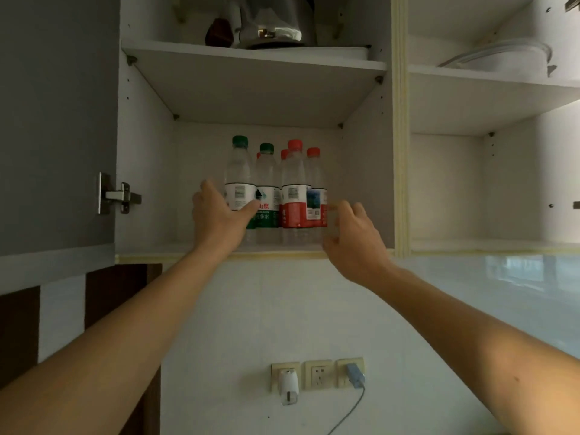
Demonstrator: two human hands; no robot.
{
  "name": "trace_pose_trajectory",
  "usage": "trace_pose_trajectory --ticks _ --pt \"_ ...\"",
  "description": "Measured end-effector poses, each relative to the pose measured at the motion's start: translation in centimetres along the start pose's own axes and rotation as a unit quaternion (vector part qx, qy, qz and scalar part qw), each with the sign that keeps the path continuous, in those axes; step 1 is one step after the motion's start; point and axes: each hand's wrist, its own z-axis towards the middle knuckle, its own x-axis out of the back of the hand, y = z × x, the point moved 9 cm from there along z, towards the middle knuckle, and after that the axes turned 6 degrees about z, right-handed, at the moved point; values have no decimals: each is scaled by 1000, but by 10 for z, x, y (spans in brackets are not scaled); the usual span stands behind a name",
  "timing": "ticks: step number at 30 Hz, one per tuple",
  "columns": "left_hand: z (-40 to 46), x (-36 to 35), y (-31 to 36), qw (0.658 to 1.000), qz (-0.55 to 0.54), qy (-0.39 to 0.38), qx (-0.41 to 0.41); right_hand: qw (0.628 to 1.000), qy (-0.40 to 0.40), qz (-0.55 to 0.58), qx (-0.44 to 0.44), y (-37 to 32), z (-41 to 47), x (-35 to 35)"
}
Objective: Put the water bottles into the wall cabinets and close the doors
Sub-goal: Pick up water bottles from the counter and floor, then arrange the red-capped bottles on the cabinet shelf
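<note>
So we're looking up into the left wall cabinet (150, 171), and the water bottles (276, 196) are already standing on its bottom shelf, bunched in a tight cluster: green caps on the left, red caps on the right, at least a couple more tucked behind. All upright, long axes vertical, sitting toward the front edge of the shelf.

Our left hand (219, 215) is at the left flank of the group, fingers spread, thumb lying across the label of the leftmost green-cap bottle (240, 186). It looks like a loose cupping touch more than a real clench. Our right hand (351, 243) is at the right flank, fingers curled and slack, just beside the red-label bottle (317, 199); we honestly can't tell if it's touching or a hair off. Neither hand is wrapped around anything.

So the bottles sit dead between our two hands, straight ahead and a bit above the wrists. Our guess is the stocking part is basically done and the doors are next. The grey door (56, 120) is swung wide open on the left with its hinge (120, 196) showing, so the left hand is clearly the nearer one for that. The right-hand compartment (489, 183) is open too and holds no bottles on its lower shelf.
</note>
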Motion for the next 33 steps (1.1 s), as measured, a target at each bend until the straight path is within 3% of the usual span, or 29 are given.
trace_pose_trajectory --ticks 5,11,18,24,33 --pt "-77 6 44 996 -74 -17 -52 998 42 6 53 4 -72 55" --pt "-174 -10 49 992 -60 -95 -65 999 -7 37 38 31 -146 66" --pt "-307 -42 -3 975 -77 -206 38 989 -90 78 -90 71 -263 44" --pt "-460 -80 -44 901 -139 -396 106 971 -139 56 -185 116 -400 42" --pt "-683 -75 -107 788 -165 -575 149 931 -87 72 -347 166 -622 46"
